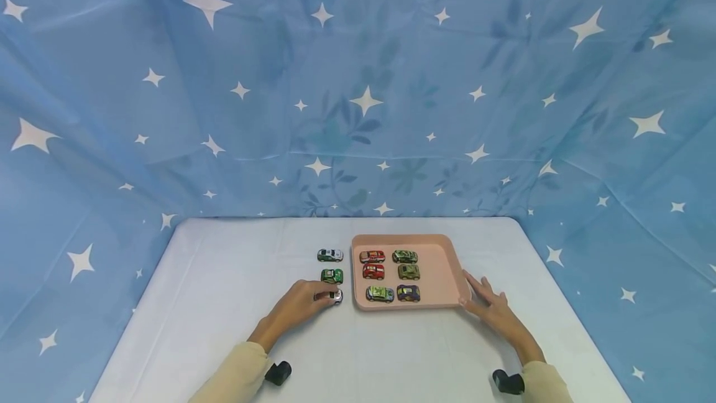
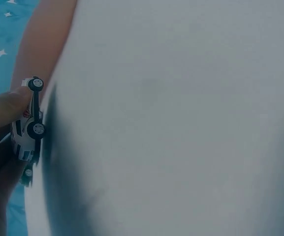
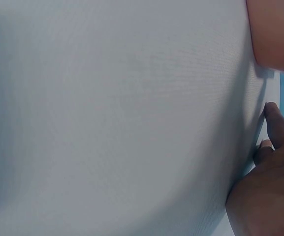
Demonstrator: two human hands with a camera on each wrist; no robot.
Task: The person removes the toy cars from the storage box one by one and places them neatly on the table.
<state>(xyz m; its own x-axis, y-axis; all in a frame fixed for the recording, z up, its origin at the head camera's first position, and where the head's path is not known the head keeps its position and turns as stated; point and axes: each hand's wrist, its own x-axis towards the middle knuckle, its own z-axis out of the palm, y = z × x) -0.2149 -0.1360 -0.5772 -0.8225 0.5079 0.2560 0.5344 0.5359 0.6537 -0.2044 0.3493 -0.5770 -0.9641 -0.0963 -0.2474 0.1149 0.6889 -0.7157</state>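
Observation:
Left of the tray, my left hand (image 1: 296, 305) pinches a small white toy car (image 1: 337, 296) between thumb and fingers. The left wrist view shows that car's side and wheels, with the thumb (image 2: 6, 109) on it. Just beyond it sit a green toy car (image 1: 332, 276) and a white-and-green toy car (image 1: 330, 255). My right hand (image 1: 495, 313), fingers spread, is at the near right corner of the pink tray (image 1: 442, 272), fingertips at its rim. In the right wrist view part of the right hand (image 3: 269, 187) shows at the edge.
Several toy cars stand in the tray's left and middle: a red-orange one (image 1: 372, 257), a red one (image 1: 373, 272), a lime-green one (image 1: 380, 294), a purple one (image 1: 408, 293) and two camouflage-green ones (image 1: 405, 257). A white cloth (image 1: 224, 266) covers the table; a blue starry curtain (image 1: 358, 129) surrounds it.

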